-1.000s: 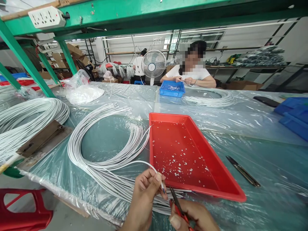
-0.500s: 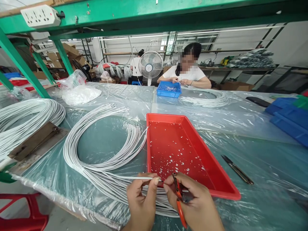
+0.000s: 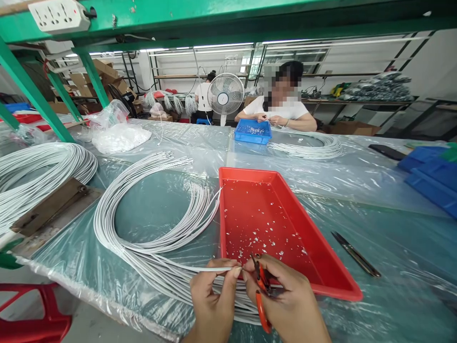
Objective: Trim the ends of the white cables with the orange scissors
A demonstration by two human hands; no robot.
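My left hand (image 3: 216,293) pinches a white cable (image 3: 185,268) near its end, thumb against forefinger. The cable comes out of a loose coil of white cables (image 3: 110,228) that lies on the table and runs beneath both hands. In my right hand (image 3: 285,295) are orange-handled wire cutters (image 3: 262,286), their dark jaws pointing up past the forefinger. The right thumb and fingertip meet at the cable's tip, touching or nearly touching the left fingers; the tip itself is hard to make out. Just beyond the hands sits a red tray (image 3: 300,205) with small white scraps scattered inside.
Tweezers (image 3: 356,254) lie right of the tray. At left are another cable coil (image 3: 46,166) and a wooden block (image 3: 50,207). Across the table a person (image 3: 278,102) works over a blue tray (image 3: 252,138). A green beam (image 3: 214,19) crosses overhead. Blue bins (image 3: 432,171) stand far right.
The wire cutters have tilted and shifted slightly left within my right hand. My left hand has moved slightly right, its fingers closer to the right fingertips at the cable end.
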